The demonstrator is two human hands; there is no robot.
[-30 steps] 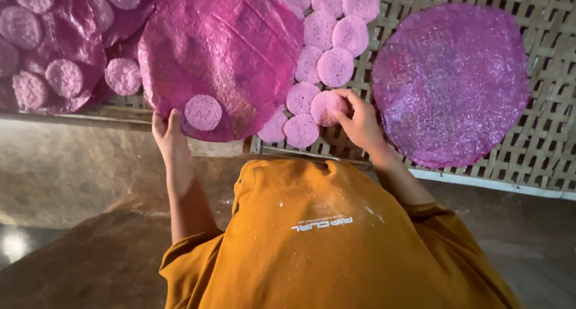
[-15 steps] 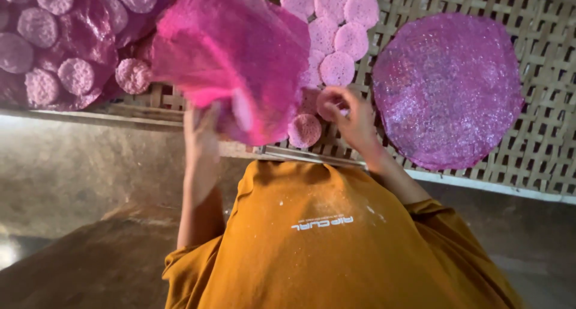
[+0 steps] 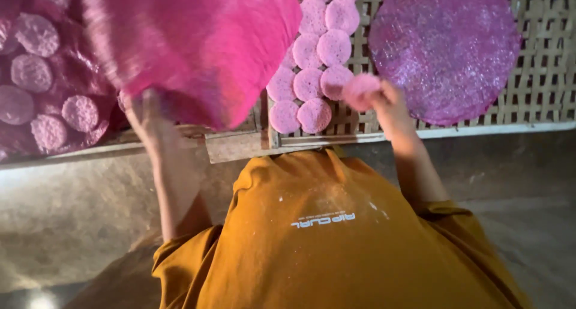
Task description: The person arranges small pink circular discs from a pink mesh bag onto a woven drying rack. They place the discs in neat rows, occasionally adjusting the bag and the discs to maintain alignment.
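Lifting large pink sheet higher, left hand gripping it | right hand now pinching small pink disc

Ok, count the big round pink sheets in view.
3. One lifted sheet in the left hand; one flat sheet on the lattice rack, right; one darker sheet far left, partly hidden under small discs.

A woven bamboo rack carries the goods. On it lie a large round purple sheet and, just to its left, two columns of small pink discs touching one another. Farther left, more discs lie on dark purple sheets.
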